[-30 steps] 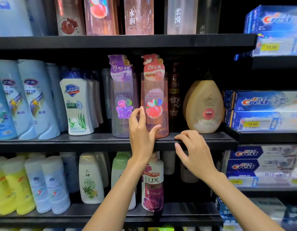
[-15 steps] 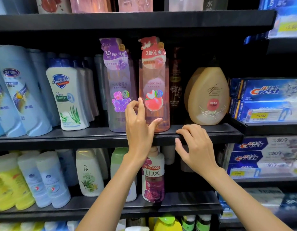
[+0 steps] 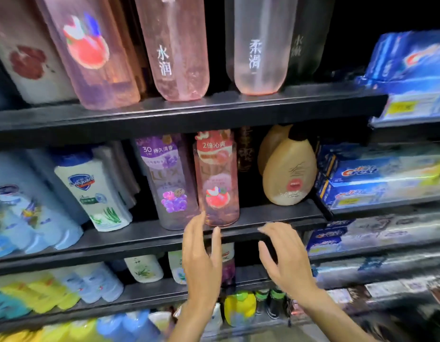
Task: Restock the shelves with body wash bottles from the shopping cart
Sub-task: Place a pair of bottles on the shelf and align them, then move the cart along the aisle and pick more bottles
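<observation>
Our left hand point(image 3: 201, 262) and right hand point(image 3: 285, 260) hung released, fingers loose, before the blurred pink Lux bottle point(image 3: 219, 183); its base edge was indistinct.

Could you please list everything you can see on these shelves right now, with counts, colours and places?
pink LUX bottle: one, translucent pink, front of middle shelf, upright
purple LUX bottle: one, translucent lilac, just left of the pink one
Safeguard bottles: a row, white with blue caps, middle shelf left; count unclear
light blue bottles: several, far left of middle shelf
tan bottles: two, gold-brown, middle shelf right
tall clear bottles: about five, pink to frosted, top shelf
Crest boxes: stacked, blue, right-hand shelves
lower shelf bottles: many, white, blue, yellow; blurred
middle shelf: one, black
left hand: open, just below the pink bottle, holding nothing
right hand: open, at the shelf edge, holding nothing
</observation>
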Available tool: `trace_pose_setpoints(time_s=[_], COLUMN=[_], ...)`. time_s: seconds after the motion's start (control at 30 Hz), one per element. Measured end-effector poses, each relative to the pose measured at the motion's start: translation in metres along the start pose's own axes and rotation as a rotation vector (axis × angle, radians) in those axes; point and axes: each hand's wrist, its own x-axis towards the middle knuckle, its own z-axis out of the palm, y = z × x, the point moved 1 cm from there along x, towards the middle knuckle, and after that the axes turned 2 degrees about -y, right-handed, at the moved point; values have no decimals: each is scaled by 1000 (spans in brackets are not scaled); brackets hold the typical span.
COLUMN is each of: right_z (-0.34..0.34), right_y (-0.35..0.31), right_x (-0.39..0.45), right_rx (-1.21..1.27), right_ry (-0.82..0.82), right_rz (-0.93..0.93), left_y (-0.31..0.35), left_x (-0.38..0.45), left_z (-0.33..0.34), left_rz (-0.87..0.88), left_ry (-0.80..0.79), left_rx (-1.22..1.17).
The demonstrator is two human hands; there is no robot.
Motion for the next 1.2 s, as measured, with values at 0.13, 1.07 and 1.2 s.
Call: trace_pose_setpoints(time_s=[0.13,1.07,1.2], right_z=[-48,-421,-465], right_y=[-43,-156,-101], right_x=[-20,-250,-273], right_rx=[81,237,169], right_ry=[-116,432,502], right_rz=[185,1295,1337], left_y=[25,337,370], left_x=[-19,-177,-208], left_z=[-42,-18,42], left_rz=[-321,-60,-41], left_ry=[-347,-1288,-1355], left_rx=[-113,-363,-281])
